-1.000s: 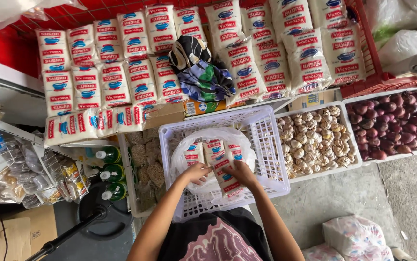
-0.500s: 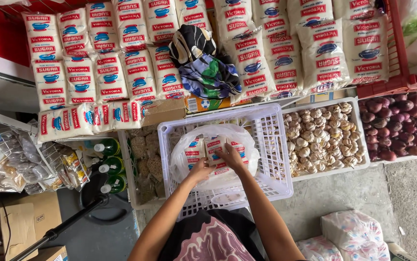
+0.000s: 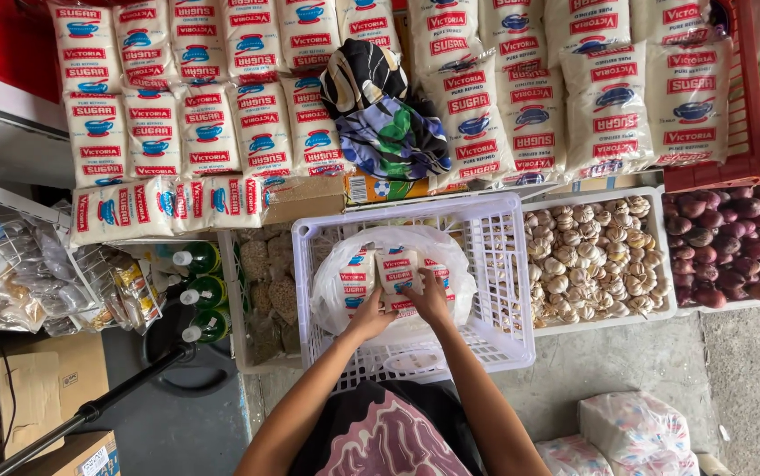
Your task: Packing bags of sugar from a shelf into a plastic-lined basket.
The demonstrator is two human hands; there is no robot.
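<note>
Two hands were down in the white plastic basket (image 3: 494, 291), seen from the camera on the person's head. The left hand (image 3: 369, 319) and the right hand (image 3: 431, 300) were side by side, fingers curled around small white sugar packs (image 3: 397, 273) with red and blue marks. Those packs sat inside a clear plastic bag (image 3: 340, 282), and the bag lay in the middle of the basket, closer to its far edge. Both hands held the packs from the near side.

Just beside the basket's right edge was a white tray of garlic (image 3: 596, 260). Past that sat a tray of red onions (image 3: 732, 247). Many big sugar bags (image 3: 151, 132) lay in rows behind the basket's far edge, and a dark patterned cloth (image 3: 389, 115) rested on top of them. Green bottles (image 3: 199, 291) stood near the basket's left edge.
</note>
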